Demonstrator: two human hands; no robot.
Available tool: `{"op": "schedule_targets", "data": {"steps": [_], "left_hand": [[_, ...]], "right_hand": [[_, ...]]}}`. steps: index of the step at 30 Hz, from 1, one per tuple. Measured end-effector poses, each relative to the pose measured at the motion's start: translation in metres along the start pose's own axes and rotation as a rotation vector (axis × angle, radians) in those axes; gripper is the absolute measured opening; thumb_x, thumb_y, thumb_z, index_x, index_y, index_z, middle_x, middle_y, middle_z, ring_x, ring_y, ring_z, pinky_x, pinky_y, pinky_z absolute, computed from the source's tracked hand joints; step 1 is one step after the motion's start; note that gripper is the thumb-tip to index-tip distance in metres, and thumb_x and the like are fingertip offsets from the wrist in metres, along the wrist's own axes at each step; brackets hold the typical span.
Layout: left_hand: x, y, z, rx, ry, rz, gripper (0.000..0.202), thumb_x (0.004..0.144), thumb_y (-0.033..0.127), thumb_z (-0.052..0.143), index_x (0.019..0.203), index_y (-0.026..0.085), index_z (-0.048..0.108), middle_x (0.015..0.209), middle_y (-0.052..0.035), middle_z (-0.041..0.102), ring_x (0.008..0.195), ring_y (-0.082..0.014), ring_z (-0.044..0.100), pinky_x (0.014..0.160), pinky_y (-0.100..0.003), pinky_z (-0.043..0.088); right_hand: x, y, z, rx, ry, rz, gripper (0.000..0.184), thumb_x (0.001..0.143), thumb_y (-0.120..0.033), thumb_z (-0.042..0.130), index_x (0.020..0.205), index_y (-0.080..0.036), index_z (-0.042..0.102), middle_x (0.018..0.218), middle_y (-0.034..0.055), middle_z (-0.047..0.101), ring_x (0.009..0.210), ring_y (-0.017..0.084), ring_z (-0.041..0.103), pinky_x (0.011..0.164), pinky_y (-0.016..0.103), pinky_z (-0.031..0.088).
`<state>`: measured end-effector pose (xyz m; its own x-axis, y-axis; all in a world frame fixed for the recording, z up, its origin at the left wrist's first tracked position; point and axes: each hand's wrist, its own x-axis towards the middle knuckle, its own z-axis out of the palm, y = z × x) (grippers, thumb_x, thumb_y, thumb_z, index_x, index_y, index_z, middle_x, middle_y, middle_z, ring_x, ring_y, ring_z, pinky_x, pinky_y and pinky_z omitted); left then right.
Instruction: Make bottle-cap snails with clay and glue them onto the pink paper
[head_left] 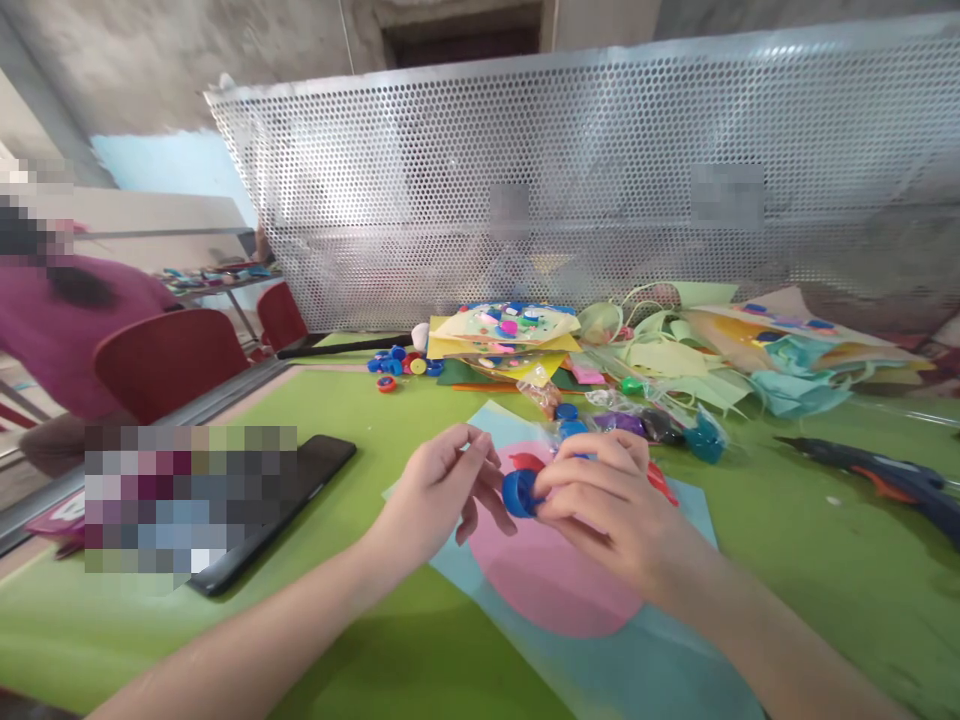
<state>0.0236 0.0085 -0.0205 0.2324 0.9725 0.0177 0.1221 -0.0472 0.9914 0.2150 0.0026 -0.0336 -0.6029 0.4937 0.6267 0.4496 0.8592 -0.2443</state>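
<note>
hands (pixel 517 495), round blue plastic cap (pixel 519 494)

No words, numbers, brand names or signs can be read anywhere in this view. The blue bottle cap (pixel 519 493) shows no legible lettering. The dark phone (pixel 315 470) lying on the green bench (pixel 360 410) and some patches on the perforated metal panel (pixel 600 150) are blurred beyond reading.

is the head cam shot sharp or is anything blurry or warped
Head view: the wide lens bows the perforated metal screen; the blue cap between left hand and right hand is fairly sharp; the glue gun near the right edge smears; light is soft, shadows faint; pixelated blocks hide part of the phone.
</note>
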Motion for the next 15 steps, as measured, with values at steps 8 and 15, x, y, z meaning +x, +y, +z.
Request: {"op": "schedule_targets", "data": {"steps": [8,15], "left_hand": [[0.0048,-0.0027,-0.0048,-0.231,-0.118,-0.168,0.023,0.087,0.036,0.048,0.074,0.017,0.048,0.061,-0.0029,0.067,0.049,-0.0236,0.070,0.021,-0.013,0.030],[0.0045,-0.0011,-0.0027,-0.292,-0.156,-0.197,0.023,0.086,0.035,0.050,0.073,0.017,0.049,0.065,-0.0061,0.070,0.054,-0.0257,0.071,0.021,-0.013,0.034]], "right_hand": [[0.0005,-0.0004,0.0004,-0.035,0.019,-0.012,0.010,0.090,-0.017,0.050,0.093,-0.023,0.058,0.096,-0.0021,0.067,0.100,0.018,0.047,0.089,0.034,0.033],[-0.0002,-0.0034,-0.0002,-0.110,0.068,-0.039,0.012,0.088,-0.016,0.053,0.092,-0.021,0.064,0.101,0.0042,0.063,0.099,0.019,0.047,0.088,0.036,0.038]]}}
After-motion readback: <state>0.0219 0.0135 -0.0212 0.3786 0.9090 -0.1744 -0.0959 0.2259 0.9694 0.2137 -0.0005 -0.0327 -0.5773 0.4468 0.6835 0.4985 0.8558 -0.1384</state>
